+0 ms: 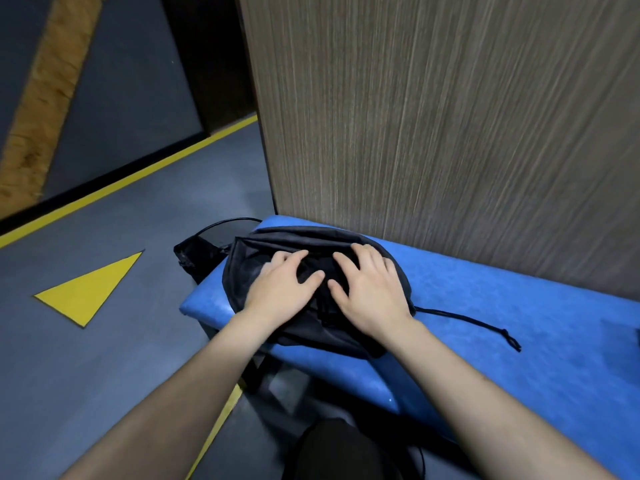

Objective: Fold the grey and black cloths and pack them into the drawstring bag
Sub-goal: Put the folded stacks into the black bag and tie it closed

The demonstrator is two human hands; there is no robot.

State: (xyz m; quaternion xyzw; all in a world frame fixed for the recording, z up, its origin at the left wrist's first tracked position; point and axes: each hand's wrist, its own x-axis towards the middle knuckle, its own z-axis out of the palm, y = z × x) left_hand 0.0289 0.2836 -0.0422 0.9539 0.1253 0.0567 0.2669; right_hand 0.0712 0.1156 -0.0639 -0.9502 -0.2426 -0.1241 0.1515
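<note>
Both hands, left hand (281, 284) and right hand (371, 289), lie flat with spread fingers on the black bag (242, 268); I would press evenly so the bag stays flat.

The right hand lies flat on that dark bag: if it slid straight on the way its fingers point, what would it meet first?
Probably the bag's far gathered edge, then the wood-grain panel behind the blue bench; depth is unclear. The right hand points up and slightly left.

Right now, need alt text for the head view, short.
Both hands, left hand and right hand, press flat with spread fingers on a black drawstring bag lying on a blue padded bench beside a wood-grain panel. The bag's cord trails to the right over the bench; the grey floor has yellow markings.
</note>
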